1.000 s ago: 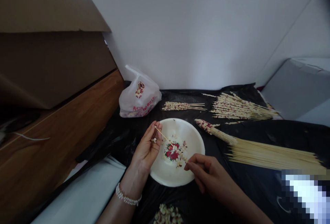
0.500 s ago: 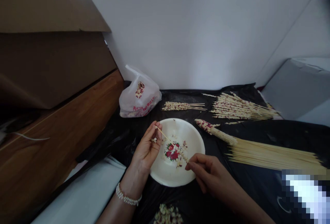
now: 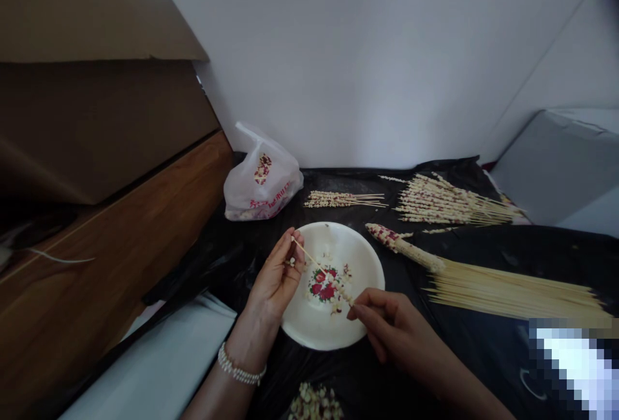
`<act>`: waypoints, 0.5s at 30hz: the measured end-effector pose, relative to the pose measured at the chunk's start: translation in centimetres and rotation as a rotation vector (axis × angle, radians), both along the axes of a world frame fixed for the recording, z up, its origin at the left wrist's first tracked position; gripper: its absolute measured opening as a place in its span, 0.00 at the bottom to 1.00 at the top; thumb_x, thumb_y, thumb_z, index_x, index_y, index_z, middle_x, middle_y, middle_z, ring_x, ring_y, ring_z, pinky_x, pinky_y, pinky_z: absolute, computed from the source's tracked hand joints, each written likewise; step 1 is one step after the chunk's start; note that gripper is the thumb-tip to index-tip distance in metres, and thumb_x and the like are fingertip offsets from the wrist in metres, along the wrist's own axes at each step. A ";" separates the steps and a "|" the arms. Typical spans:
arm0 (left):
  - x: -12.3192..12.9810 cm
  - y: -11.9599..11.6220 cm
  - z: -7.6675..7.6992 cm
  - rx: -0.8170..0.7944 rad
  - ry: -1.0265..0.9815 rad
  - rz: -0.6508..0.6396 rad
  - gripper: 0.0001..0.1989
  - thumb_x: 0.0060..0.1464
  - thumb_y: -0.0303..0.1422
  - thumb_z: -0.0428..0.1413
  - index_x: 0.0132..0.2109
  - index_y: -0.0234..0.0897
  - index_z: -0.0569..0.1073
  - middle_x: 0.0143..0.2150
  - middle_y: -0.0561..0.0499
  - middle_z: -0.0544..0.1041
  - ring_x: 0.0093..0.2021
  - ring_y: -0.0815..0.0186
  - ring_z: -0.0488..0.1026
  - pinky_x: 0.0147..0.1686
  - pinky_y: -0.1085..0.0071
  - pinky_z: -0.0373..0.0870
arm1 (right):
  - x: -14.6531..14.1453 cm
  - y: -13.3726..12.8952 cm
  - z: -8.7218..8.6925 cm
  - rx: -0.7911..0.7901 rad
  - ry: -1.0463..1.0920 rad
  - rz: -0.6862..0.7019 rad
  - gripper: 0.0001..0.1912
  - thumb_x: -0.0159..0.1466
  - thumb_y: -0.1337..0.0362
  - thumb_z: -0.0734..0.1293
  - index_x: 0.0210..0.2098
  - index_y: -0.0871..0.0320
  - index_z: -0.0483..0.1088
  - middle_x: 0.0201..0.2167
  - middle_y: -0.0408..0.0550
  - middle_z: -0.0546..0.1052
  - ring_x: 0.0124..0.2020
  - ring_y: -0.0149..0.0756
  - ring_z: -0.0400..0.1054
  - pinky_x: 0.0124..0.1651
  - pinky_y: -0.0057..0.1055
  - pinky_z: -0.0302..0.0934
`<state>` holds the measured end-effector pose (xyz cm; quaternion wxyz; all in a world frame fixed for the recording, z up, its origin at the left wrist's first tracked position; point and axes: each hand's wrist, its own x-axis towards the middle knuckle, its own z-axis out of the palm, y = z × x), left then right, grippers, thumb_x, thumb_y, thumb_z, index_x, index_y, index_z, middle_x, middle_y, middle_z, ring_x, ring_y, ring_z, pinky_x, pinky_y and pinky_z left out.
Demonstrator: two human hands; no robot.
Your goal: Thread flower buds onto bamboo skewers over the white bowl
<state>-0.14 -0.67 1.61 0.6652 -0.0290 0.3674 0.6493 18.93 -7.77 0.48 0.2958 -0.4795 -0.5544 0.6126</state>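
A thin wooden skewer slants over a white bowl with a red flower print. Pale kernels that look like corn are threaded on its lower right part. My right hand pinches that threaded end between thumb and fingers. My left hand is cupped at the bowl's left rim, its thumb and fingers closed at the skewer's bare tip. Loose kernels rest inside the curled left fingers. A few more kernels lie in the bowl.
Threaded skewers lie in a small pile and a larger pile at the back. Bare skewers spread at right by a corn cob. A plastic bag stands behind the bowl. More kernels sit near the front.
Hardly anything differs. Both hands hold nearly the same position, with the kernels in my left fingers shifted very slightly.
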 end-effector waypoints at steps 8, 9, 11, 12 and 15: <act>-0.1 0.0 -0.1 0.000 -0.026 -0.017 0.07 0.61 0.22 0.51 0.41 0.30 0.75 0.34 0.48 0.78 0.31 0.72 0.77 0.28 0.81 0.76 | 0.0 0.1 -0.1 -0.012 -0.005 0.009 0.17 0.67 0.55 0.60 0.34 0.62 0.72 0.10 0.33 0.59 0.13 0.25 0.49 0.20 0.24 0.42; -0.1 0.0 -0.1 0.004 -0.032 -0.017 0.07 0.61 0.22 0.51 0.40 0.29 0.75 0.33 0.47 0.78 0.31 0.72 0.77 0.27 0.81 0.75 | 0.0 0.1 -0.1 -0.011 -0.009 0.009 0.17 0.67 0.55 0.60 0.34 0.62 0.72 0.10 0.33 0.59 0.13 0.25 0.49 0.20 0.24 0.42; -0.1 0.0 0.0 0.007 -0.038 -0.018 0.07 0.61 0.23 0.52 0.40 0.29 0.75 0.33 0.47 0.78 0.30 0.72 0.76 0.27 0.81 0.75 | 0.1 0.0 -0.1 -0.010 -0.012 0.011 0.17 0.67 0.55 0.60 0.34 0.62 0.72 0.10 0.33 0.59 0.13 0.24 0.49 0.20 0.24 0.42; -0.1 0.0 0.0 0.009 -0.039 -0.019 0.07 0.61 0.23 0.52 0.39 0.29 0.75 0.32 0.47 0.78 0.29 0.72 0.76 0.27 0.81 0.75 | 0.1 0.0 0.0 -0.014 -0.013 0.012 0.17 0.67 0.55 0.60 0.33 0.62 0.72 0.10 0.33 0.59 0.13 0.24 0.49 0.20 0.24 0.42; -0.1 0.1 -0.1 0.013 -0.043 -0.020 0.07 0.61 0.25 0.52 0.40 0.29 0.75 0.31 0.48 0.77 0.28 0.72 0.76 0.27 0.79 0.76 | 0.1 -0.1 0.0 -0.026 -0.015 0.018 0.17 0.67 0.55 0.60 0.33 0.62 0.72 0.10 0.33 0.59 0.13 0.25 0.49 0.20 0.24 0.41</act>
